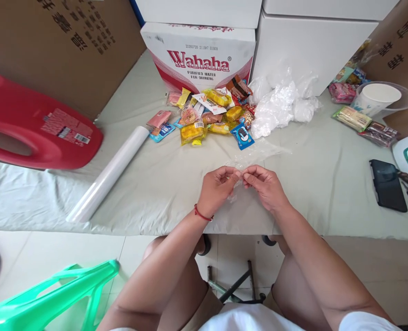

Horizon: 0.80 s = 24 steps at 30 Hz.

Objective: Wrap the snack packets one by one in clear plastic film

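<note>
My left hand point(218, 186) and my right hand point(264, 185) meet over the front of the covered table. Thumb and fingertips of both are pinched on a clear plastic bag point(248, 157), which spreads flat behind the hands, with a crumpled bit hanging below them. Just beyond lies a heap of wrapped snacks point(221, 128), mostly yellow packets, with a blue cookie packet point(242, 136) at its near right. To the right of the heap sits a pile of crumpled clear bags point(280, 108).
A plastic film roll point(109, 174) and a red jug point(35, 124) are at left. A Wahaha carton point(200, 57) stands behind the snacks. At right are a paper cup point(378, 99), more snack packets point(352, 117) and a black phone point(387, 185). A green stool point(52, 294) stands below.
</note>
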Available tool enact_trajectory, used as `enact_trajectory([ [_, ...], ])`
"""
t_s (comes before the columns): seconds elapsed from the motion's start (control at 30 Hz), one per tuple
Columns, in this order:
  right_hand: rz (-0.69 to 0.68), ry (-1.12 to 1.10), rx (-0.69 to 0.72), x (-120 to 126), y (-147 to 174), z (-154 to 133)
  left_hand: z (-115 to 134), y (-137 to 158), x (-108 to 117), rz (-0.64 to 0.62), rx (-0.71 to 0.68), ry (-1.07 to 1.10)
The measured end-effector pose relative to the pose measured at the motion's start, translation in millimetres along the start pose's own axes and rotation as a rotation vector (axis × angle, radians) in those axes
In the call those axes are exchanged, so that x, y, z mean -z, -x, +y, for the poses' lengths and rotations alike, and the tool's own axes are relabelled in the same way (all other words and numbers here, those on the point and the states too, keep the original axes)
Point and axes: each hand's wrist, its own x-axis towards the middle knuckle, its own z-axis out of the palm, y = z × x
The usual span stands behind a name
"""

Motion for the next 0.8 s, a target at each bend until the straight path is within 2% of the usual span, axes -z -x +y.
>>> enact_trajectory([
  [0.17, 0.039, 0.019, 0.013, -4, -5, 6, -1, 7, 1, 0.032, -0.032, -0.068],
  [0.37, 0.000, 0.097, 0.067, -6, -3, 13, -3, 9, 4, 0.068, -0.123, -0.283],
  [0.47, -0.008, 0.082, 0.061, -7, -3, 12, -3, 9, 5, 0.059, -0.138, -0.305],
  [0.63, 0.017, -0.027, -0.024, -8, -4, 7, -1, 6, 8, 0.065, -0.100, -0.136],
  [0.8, 0.030, -0.153, -0.117, -5, -4, 2, 5, 0, 15, 0.109, 0.027, 0.189],
])
